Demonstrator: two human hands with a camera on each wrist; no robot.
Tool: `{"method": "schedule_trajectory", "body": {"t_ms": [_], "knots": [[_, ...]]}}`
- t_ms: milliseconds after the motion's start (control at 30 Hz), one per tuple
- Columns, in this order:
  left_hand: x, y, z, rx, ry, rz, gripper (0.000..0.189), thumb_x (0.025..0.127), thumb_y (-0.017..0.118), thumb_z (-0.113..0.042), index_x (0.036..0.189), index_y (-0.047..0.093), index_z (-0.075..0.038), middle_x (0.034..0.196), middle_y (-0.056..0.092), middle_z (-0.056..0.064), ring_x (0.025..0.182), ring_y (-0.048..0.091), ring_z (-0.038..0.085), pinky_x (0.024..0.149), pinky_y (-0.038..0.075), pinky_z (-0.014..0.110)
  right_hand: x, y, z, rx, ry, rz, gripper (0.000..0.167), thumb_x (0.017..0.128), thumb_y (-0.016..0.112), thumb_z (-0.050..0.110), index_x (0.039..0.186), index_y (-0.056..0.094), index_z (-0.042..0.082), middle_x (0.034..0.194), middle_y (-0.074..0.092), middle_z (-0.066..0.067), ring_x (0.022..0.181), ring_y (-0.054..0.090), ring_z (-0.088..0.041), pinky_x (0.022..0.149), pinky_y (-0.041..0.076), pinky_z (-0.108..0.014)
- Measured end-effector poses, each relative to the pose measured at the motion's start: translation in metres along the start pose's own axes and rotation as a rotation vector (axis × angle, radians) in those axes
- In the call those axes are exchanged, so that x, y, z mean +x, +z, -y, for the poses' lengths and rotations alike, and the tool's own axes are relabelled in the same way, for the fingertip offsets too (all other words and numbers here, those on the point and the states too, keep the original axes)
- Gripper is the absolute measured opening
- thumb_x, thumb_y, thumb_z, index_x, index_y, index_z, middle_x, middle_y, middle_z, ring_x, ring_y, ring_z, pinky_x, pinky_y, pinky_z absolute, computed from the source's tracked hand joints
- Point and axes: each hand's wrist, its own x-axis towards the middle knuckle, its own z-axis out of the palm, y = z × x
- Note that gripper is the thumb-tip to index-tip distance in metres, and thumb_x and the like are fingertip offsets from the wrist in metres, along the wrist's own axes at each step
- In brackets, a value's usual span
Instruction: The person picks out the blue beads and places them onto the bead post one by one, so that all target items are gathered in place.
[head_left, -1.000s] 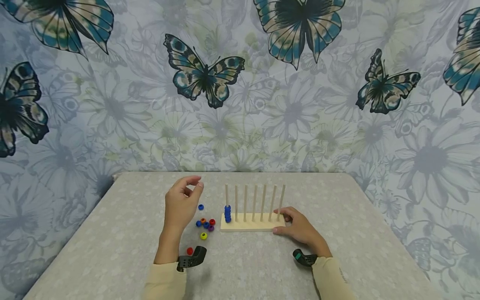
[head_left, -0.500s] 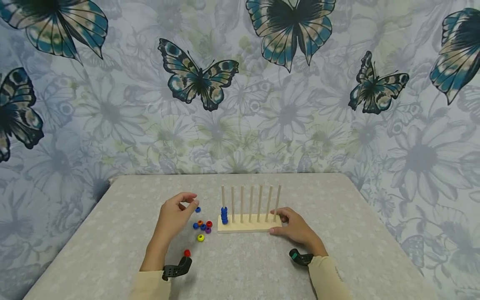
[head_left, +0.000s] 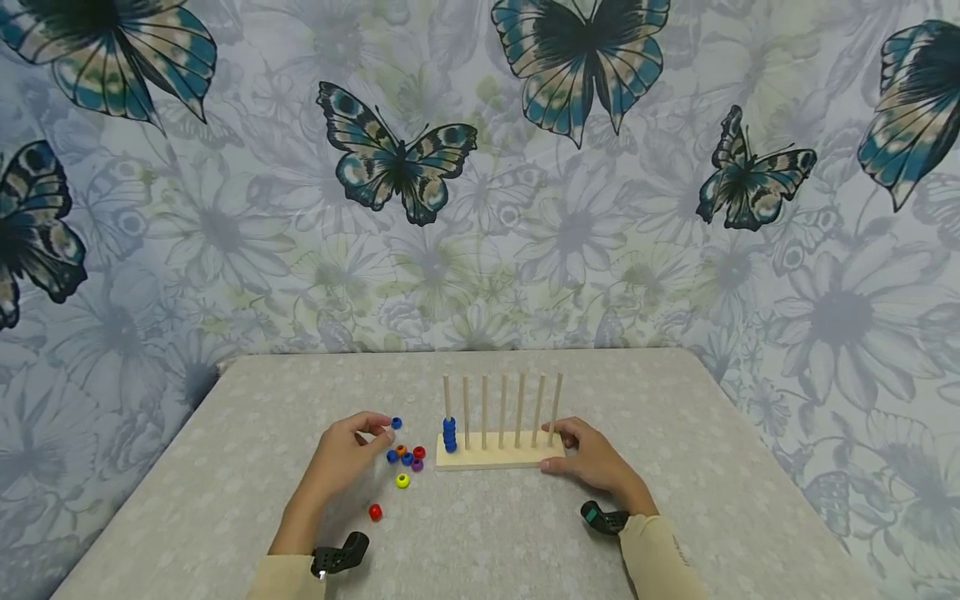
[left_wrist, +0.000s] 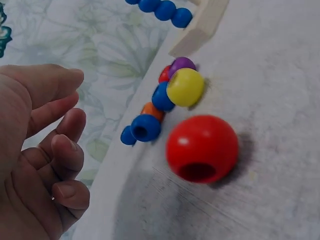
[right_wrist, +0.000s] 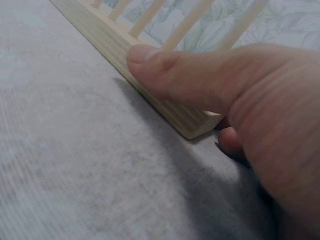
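My left hand [head_left: 337, 458] is just left of a lone blue bead [head_left: 397, 423], its fingers loosely bent and nothing between them in the left wrist view. Whether a fingertip touches that bead, I cannot tell. My right hand [head_left: 596, 458] grips the right end of a wooden peg rack [head_left: 491, 458], thumb along the front edge and fingers behind. Several upright pegs rise from the rack. Blue beads [head_left: 449, 436] are stacked on its leftmost peg; the other pegs carry none. Between left hand and rack lies a cluster of blue, orange, red and purple beads [head_left: 417, 465].
A yellow bead [head_left: 402, 481] lies in front of the cluster. Closer to me is a single red bead [head_left: 376, 512], large in the left wrist view. A pale patterned cloth covers the table [head_left: 480, 550]; a butterfly-print backdrop [head_left: 480, 275] hangs behind it.
My left hand has lowered and shifted left, coming down beside the lone blue bead. The right hand keeps its grip on the rack. The head view has shifted slightly.
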Motion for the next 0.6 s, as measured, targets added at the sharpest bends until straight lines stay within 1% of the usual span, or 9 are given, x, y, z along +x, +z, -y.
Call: {"method": "schedule_trajectory", "body": {"t_ms": [167, 267, 467, 600], "knots": [[-0.007, 0.002, 0.005, 0.017, -0.013, 0.036, 0.029, 0.092, 0.073, -0.026, 0.119, 0.071, -0.017, 0.107, 0.069, 0.001, 0.083, 0.058, 0.016, 0.064, 0.049, 0.029, 0.000, 0.001, -0.002, -0.009, 0.008, 0.002, 0.061, 0.072, 0.089, 0.043, 0.127, 0.065, 0.031, 0.118, 0.062, 0.007, 0.098, 0.050, -0.016, 0.091, 0.042, -0.036], [-0.009, 0.003, 0.006, 0.010, -0.034, 0.050, 0.028, 0.091, 0.073, -0.026, 0.118, 0.071, -0.018, 0.110, 0.068, 0.002, 0.085, 0.058, 0.016, 0.065, 0.049, 0.029, 0.000, 0.001, -0.002, -0.009, 0.009, 0.002, 0.061, 0.072, 0.089, 0.043, 0.126, 0.065, 0.032, 0.117, 0.062, 0.007, 0.098, 0.050, -0.016, 0.091, 0.042, -0.037], [-0.011, 0.005, 0.009, -0.001, -0.048, 0.064, 0.027, 0.089, 0.074, -0.023, 0.115, 0.072, -0.018, 0.112, 0.069, 0.002, 0.088, 0.062, 0.015, 0.068, 0.050, 0.030, 0.000, 0.001, -0.001, 0.004, 0.001, -0.001, 0.061, 0.072, 0.090, 0.042, 0.126, 0.065, 0.030, 0.115, 0.062, 0.005, 0.098, 0.051, -0.016, 0.090, 0.043, -0.037], [-0.011, 0.007, 0.013, 0.008, -0.052, 0.057, 0.025, 0.088, 0.075, -0.021, 0.112, 0.072, -0.018, 0.111, 0.070, 0.001, 0.091, 0.064, 0.015, 0.072, 0.050, 0.030, 0.001, 0.001, -0.001, 0.003, -0.001, 0.003, 0.061, 0.072, 0.090, 0.042, 0.127, 0.065, 0.030, 0.114, 0.062, 0.005, 0.098, 0.050, -0.016, 0.090, 0.043, -0.037]]}}
